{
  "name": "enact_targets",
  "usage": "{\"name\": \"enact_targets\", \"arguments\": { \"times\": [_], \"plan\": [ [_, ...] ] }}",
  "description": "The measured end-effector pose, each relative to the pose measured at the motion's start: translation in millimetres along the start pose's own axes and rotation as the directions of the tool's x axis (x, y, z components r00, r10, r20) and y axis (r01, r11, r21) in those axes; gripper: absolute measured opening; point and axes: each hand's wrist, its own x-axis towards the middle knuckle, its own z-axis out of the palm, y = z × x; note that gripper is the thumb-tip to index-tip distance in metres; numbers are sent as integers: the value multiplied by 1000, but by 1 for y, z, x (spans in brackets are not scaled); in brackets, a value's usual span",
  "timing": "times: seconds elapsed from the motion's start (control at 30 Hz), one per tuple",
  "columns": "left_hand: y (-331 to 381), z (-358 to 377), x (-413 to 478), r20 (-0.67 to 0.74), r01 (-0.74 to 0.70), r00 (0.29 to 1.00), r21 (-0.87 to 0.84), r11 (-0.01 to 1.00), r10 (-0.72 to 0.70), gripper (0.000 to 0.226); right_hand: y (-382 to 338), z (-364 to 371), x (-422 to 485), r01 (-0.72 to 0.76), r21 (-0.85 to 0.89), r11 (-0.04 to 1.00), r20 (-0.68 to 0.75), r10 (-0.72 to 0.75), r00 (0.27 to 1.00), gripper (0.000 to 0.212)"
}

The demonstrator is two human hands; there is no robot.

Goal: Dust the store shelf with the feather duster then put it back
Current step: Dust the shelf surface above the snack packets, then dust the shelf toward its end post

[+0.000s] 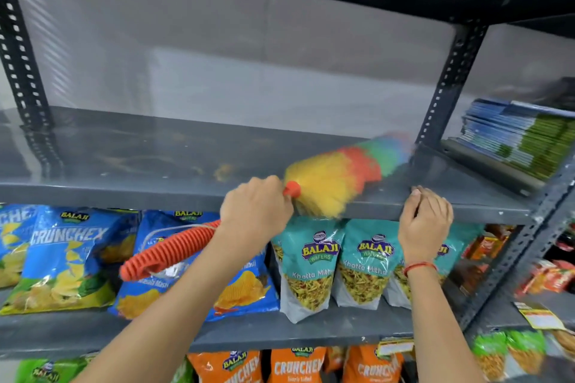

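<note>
The feather duster [339, 174] has a yellow, red, green and blue fluffy head and a ribbed orange handle. Its head lies blurred on the right part of the grey metal shelf [140, 158], reaching toward the dark upright post. My left hand [255, 208] is closed around the handle just below the head, and the handle's end sticks out down-left past my wrist. My right hand [424, 221] grips the shelf's front edge to the right of the duster, fingers curled over the lip.
A stack of blue and green booklets [522, 140] lies on the neighbouring shelf at right. Blue chip bags [68, 258] and teal snack pouches [314, 267] fill the shelf below. Orange bags [295, 367] sit lower. A perforated post [448, 81] stands behind the duster head.
</note>
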Motion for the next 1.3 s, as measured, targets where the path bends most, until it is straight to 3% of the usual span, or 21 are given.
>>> {"name": "enact_targets", "arguments": {
  "times": [0.1, 0.17, 0.4, 0.53, 0.63, 0.73, 0.8, 0.83, 0.9, 1.03, 1.17, 1.27, 1.3],
  "plan": [
    [-3, -8, -3, -142, 22, 990, 89, 996, -9, 36, 0, -2, 1, 9, 3, 1000, 12, -9, 1000, 38],
    [-9, -10, -7, -147, 9, 989, 69, 998, 1, 36, -1, -1, 1, 7, 0, 1000, 23, -7, 1000, 39],
    [-37, -24, -20, 131, 12, 991, -247, 969, 21, 27, -31, 7, 1, -55, 64, 996, 47, 52, 998, 50],
    [-58, -36, -13, 254, 138, 966, -329, 934, -53, 36, -97, 15, -7, -69, 272, 960, 40, 60, 997, 51],
    [-87, -55, -13, 312, 256, 938, -332, 908, -151, 26, -144, 19, -15, -78, 397, 915, 72, 54, 996, 45],
    [-127, -83, -23, 200, 364, 921, -145, 920, -333, 35, -182, 21, -27, -31, 449, 893, 181, -57, 982, 46],
    [-151, -99, -37, -16, 433, 900, 135, 891, -435, 35, -206, 20, -41, 62, 458, 887, 243, -192, 951, 45],
    [-160, -103, -43, -150, 476, 878, 169, 863, -455, 36, -219, 18, -51, 125, 462, 878, 260, -268, 928, 43],
    [-173, -107, -52, -297, 524, 819, 38, 851, -491, 34, -245, 15, -74, 238, 486, 841, 260, -399, 879, 38],
    [-180, -111, -63, -103, 443, 866, -295, 847, -489, 23, -277, 12, -104, 228, 537, 812, 228, -400, 888, 37],
    [-166, -102, -69, 80, 374, 927, -242, 895, -366, 19, -284, 12, -105, 133, 636, 760, 133, -278, 951, 35],
    [-161, -95, -57, 214, 385, 920, -329, 862, -329, 39, -290, 8, -101, 92, 667, 739, 117, -226, 967, 36],
    [-162, -95, -53, 259, 421, 903, -363, 831, -344, 35, -294, 8, -101, 81, 680, 728, 125, -224, 966, 37]
  ]
}}
